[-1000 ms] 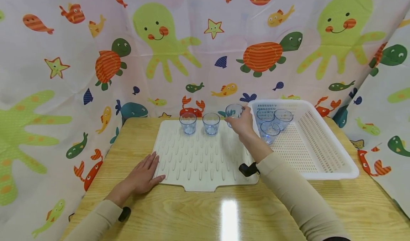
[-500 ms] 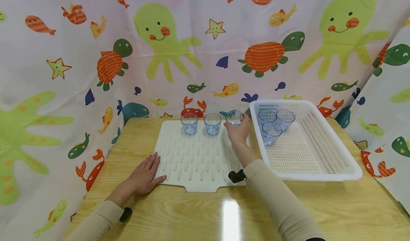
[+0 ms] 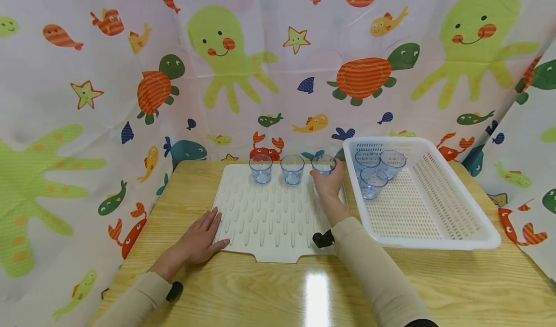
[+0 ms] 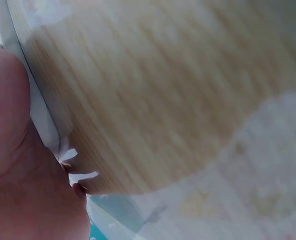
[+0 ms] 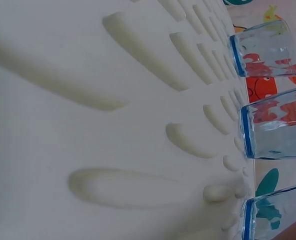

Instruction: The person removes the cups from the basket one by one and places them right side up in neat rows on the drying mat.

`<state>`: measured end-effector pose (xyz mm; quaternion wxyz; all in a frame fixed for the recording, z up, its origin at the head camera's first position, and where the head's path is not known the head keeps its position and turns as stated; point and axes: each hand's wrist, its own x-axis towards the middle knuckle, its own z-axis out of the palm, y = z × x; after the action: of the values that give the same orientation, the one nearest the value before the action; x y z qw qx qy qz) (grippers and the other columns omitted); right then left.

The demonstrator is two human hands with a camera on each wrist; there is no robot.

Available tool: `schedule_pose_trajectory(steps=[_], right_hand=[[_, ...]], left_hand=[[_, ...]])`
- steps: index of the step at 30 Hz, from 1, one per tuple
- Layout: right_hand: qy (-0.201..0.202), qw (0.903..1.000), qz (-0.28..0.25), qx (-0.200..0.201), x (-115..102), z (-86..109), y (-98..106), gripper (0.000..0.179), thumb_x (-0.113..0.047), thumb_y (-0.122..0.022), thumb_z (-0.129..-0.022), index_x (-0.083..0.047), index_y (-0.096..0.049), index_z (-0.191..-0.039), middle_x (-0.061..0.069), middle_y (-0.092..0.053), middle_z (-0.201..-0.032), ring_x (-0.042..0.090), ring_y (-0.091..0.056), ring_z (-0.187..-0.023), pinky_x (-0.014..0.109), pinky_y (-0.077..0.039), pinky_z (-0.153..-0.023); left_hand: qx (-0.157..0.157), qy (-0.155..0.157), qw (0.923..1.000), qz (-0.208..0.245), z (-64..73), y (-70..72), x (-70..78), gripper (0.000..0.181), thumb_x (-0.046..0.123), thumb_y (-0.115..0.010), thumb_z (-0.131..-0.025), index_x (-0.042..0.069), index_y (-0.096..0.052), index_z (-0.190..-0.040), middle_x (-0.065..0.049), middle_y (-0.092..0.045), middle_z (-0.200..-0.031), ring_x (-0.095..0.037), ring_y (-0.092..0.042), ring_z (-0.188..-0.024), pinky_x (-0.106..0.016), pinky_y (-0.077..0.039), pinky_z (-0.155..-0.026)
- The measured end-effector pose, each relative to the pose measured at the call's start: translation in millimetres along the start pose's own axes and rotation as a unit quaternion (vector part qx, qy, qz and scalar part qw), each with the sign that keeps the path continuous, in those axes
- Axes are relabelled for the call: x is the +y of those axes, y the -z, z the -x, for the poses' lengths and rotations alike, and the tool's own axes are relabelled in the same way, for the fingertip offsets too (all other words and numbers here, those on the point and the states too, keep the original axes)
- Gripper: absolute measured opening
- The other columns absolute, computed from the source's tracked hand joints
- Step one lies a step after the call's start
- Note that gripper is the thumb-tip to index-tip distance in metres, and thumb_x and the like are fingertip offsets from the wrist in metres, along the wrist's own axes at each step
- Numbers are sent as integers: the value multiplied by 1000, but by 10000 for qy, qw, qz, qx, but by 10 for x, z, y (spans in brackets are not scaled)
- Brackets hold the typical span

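Note:
My right hand grips a clear bluish glass at the far right of a cream ridged draining board. That glass stands upright, its blue base right at the board's surface in the right wrist view. To its left, a middle glass and a left glass stand in a row along the board's back edge. My left hand rests with straight fingers on the board's left edge and the table beside it; its thumb side also shows in the left wrist view.
A white plastic basket stands on the wooden table right of the board. Three similar glasses sit in its left part. A curtain printed with sea animals hangs behind and at both sides.
My right hand has brought the glass down from above the board's back right to its surface, in line with the other two. My left hand has stayed in place; the head view has shifted slightly.

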<state>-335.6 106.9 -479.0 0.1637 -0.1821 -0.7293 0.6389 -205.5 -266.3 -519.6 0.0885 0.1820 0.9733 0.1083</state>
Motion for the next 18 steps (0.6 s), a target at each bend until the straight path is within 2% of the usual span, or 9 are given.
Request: schedule_pose_trajectory(steps=[7, 14, 18], right_hand=[[17, 9999, -75, 72, 8, -27, 16, 86, -3, -80, -82, -8, -36, -155, 16, -41, -155, 32, -38, -145, 41, -28, -121], [-232, 9993, 262, 114, -9, 18, 29, 92, -9, -80, -81, -14, -29, -157, 18, -33, -159, 35, -31, -149, 46, -25, -123], [-236, 9992, 314, 119, -45, 40, 28, 94, -12, -81, -82, -13, -25, -158, 20, -30, -160, 36, -29, -150, 45, -25, -123]], left_hand=[[34, -37, 10000, -35, -13, -15, -1, 94, 66, -46, -101, -1, -19, -162, -20, -11, -170, -41, -11, -156, -61, -17, -122], [-54, -65, 9999, -69, -13, -17, -4, 96, 67, -42, -102, -3, -17, -162, -23, -10, -170, -43, -11, -155, -61, -16, -122], [-29, -33, 10000, -34, -8, -4, -8, 96, 66, -44, -101, -3, -17, -162, -23, -10, -169, -44, -11, -155, -61, -16, -122]])
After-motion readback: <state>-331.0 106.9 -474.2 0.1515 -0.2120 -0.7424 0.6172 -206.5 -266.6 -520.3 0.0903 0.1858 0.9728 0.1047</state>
